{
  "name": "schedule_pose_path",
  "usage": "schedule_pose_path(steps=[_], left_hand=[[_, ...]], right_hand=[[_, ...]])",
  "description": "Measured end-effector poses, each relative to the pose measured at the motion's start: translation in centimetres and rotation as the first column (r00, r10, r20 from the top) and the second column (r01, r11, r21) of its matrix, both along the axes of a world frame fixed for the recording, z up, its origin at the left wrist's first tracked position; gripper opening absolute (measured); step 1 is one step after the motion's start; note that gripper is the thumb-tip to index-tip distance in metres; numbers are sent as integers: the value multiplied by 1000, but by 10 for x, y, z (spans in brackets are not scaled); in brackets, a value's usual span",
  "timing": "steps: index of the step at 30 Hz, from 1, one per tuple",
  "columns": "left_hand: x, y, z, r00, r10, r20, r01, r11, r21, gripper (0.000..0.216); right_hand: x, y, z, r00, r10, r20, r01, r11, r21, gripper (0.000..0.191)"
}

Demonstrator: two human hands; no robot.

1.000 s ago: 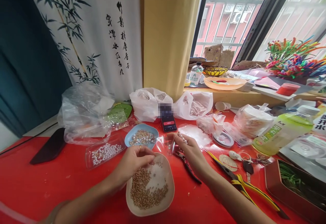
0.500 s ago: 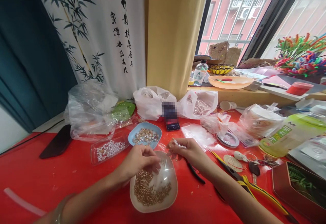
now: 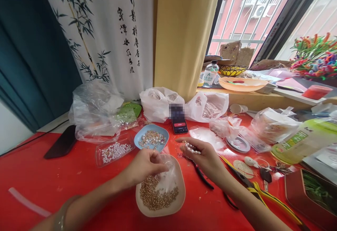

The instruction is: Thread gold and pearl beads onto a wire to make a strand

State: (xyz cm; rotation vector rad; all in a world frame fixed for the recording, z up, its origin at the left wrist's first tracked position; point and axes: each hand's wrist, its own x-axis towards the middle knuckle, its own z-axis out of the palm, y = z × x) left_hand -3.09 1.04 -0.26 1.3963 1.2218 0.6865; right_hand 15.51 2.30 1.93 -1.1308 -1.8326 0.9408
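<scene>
My left hand (image 3: 146, 165) hovers over a beige dish (image 3: 178, 203) full of small gold beads (image 3: 155, 196), its fingers pinched together on something too small to make out. My right hand (image 3: 204, 155) is just right of the dish, closed on a short strand of white pearl beads (image 3: 191, 148). A blue dish (image 3: 139, 138) of mixed beads lies behind the left hand. A clear tray (image 3: 100, 152) of white pearls sits to its left.
A phone (image 3: 179, 126) lies beyond the dishes among plastic bags (image 3: 158, 104). Black pliers (image 3: 202, 176) and yellow-handled pliers (image 3: 265, 197) lie right of my right arm. A green bottle (image 3: 302, 138) and a red tin (image 3: 295, 192) are at the right.
My left hand has dipped lower toward the gold beads. My right hand has shifted slightly right with the pearl strand. The camera view has drifted a little.
</scene>
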Motion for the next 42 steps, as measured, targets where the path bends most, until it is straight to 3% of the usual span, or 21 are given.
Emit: schedule_pose_path(steps=[5,10,12,15,19,22,24,26,28,30,33,36,42], left_hand=[[4,-9,1,999,-37,-3,38,998,48,18],[2,-9,0,999,-32,-9,32,999,30,32],[1,-8,0,1000,-15,4,15,1000,28,37],[1,-9,1,1000,-20,15,19,999,46,42],[4,-15,6,993,-72,96,75,997,-28,48],[1,-15,9,966,75,249,-76,997,-9,40],[-3,-11,8,924,195,328,-244,963,115,33],[-7,-6,6,915,169,366,-268,933,239,41],[-10,-2,6,928,-19,373,-80,966,247,59],[-11,-1,7,891,-226,394,177,971,158,67],[-10,-3,9,864,-337,375,359,933,10,51],[-8,-6,10,905,-313,288,354,929,-104,30],[1,-8,3,959,-148,243,200,959,-203,27]], right_hand=[[-16,-19,-1,917,110,383,-139,989,49,56],[-23,-41,-3,852,4,524,-178,943,282,71],[-23,-49,-4,823,-35,567,-241,882,405,67],[-20,-55,-6,745,-148,650,-303,794,528,38],[-14,-49,-6,728,-205,654,-278,784,555,30],[-11,-40,-3,827,-171,535,-125,873,472,22],[-11,-34,0,895,-136,425,1,953,304,14],[-11,-30,3,950,-72,304,52,996,73,8],[-10,-26,5,989,17,150,3,991,-133,11],[-9,-22,5,996,84,-11,-84,961,-262,12],[-6,-17,3,980,144,-137,-185,916,-357,11],[-4,-13,2,964,198,-177,-254,878,-405,12],[-4,-10,0,962,180,-206,-255,863,-436,10]])
